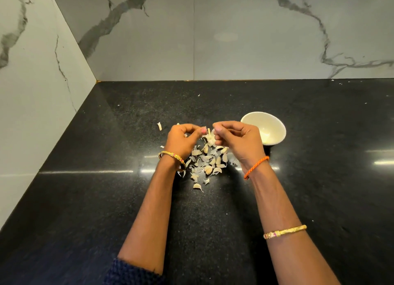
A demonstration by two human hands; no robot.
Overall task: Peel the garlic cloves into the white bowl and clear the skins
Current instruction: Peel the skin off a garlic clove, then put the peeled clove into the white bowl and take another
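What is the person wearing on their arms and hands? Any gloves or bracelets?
No gloves: both hands are bare. The left hand has a gold bangle with pink stones at its wrist, and a dark blue knitted sleeve pushed up near the elbow. The right hand has an orange braided thread at its wrist and a second gold bangle further up the forearm.

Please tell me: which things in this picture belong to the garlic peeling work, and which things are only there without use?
Belong to the job:
- garlic piece, pinched between left hand and right hand
- pile of cloves and skins
- white bowl
- stray skin

Only there:
- black counter
- marble wall
- bangles and orange thread
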